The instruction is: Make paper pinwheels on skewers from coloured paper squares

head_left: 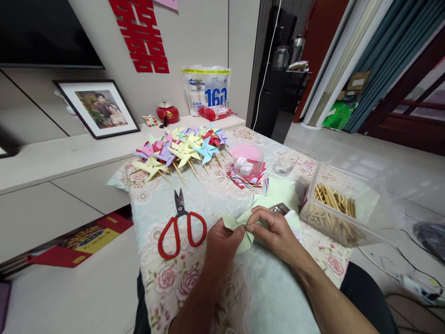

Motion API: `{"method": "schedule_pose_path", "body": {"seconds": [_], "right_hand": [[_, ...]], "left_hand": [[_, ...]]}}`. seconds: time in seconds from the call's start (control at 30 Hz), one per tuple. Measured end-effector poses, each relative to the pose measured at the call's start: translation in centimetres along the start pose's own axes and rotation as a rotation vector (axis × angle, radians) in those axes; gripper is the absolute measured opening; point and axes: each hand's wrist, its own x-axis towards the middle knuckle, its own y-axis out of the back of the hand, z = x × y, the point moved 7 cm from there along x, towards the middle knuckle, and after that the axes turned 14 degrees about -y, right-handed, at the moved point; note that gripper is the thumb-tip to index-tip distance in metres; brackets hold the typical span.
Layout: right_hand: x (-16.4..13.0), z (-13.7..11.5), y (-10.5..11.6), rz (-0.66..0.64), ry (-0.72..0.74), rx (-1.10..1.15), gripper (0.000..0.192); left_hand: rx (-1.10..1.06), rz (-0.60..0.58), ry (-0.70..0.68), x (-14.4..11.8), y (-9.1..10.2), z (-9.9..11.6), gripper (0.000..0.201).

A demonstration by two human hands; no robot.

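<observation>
My left hand [225, 241] pinches a pale green paper pinwheel [246, 242] from the left, its blades folded in toward the middle. At that middle the thumb and fingertips of my right hand [271, 227] are pressed together on the paper; whether they also hold something small is hidden. Scissors [181, 218] with red handles lie on the table left of my hands, blades slightly apart. Sheets of light green paper [283, 191] lie just beyond my right hand, with a dark metallic object [280, 208] on them, partly covered by the hand.
Finished paper pinwheels [184, 153] on sticks are heaped at the back left. Beyond my hands stands a clear round tub [248, 162] on patterned red paper. A small clear container [284, 166] is near it. The plastic box [335, 227] at right holds many short sticks.
</observation>
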Motion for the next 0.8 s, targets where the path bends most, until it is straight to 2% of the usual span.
{"method": "schedule_pose_path", "body": {"seconds": [0.27,0.47,0.8], "right_hand": [[0.10,0.35,0.11,-0.022,-0.015,0.021,0.024],[0.14,0.37,0.03,-0.022,-0.019,0.013,0.027],[0.15,0.54,0.16,-0.005,-0.039,0.020,0.022]], "left_hand": [[-0.026,-0.002,0.013,-0.06,-0.23,0.03,0.030],[0.034,0.009,-0.001,-0.04,0.07,0.11,0.028],[0.041,-0.014,-0.028,-0.06,-0.11,0.52,0.026]]}}
